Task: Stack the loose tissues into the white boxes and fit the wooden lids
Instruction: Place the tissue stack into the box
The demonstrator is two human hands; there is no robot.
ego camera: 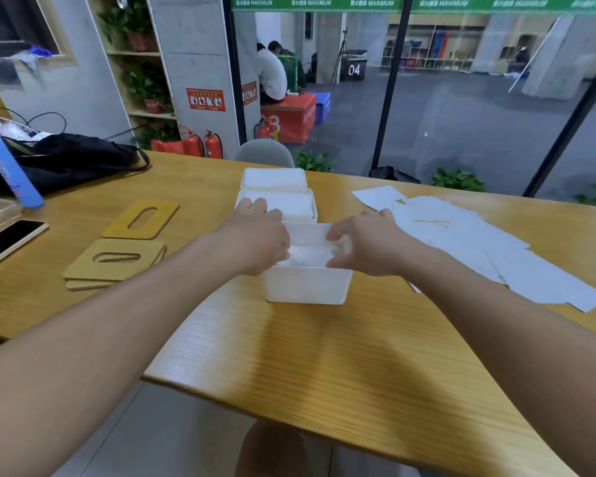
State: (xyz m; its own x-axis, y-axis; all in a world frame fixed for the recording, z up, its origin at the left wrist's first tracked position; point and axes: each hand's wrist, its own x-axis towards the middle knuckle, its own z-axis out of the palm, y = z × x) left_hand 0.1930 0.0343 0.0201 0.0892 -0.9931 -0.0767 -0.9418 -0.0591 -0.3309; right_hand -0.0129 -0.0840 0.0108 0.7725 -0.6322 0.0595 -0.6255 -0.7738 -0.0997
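Both hands reach into the nearest white box (307, 287) mid-table: left hand (258, 241) and right hand (365, 247) press tissues (307, 254) inside. 2 more boxes (279, 194) sit behind; loose tissues (479, 242) spread toward the right edge, wooden lids (117, 259) left.

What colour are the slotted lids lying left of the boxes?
Light tan wood, seen in the head view: the slotted lids.

A: Near side of the table (324, 356)?
B: Bare wood from the near edge up to the near box (307, 287); open approach.
A: Left?
B: Stacked wooden lids (114, 263) and a single lid (141, 220), a passable strip between them and the boxes.
A: Right?
B: Loose tissues (479, 246) covered that side.
A: Far?
B: Two more white boxes (276, 191) stood just behind, blocking.
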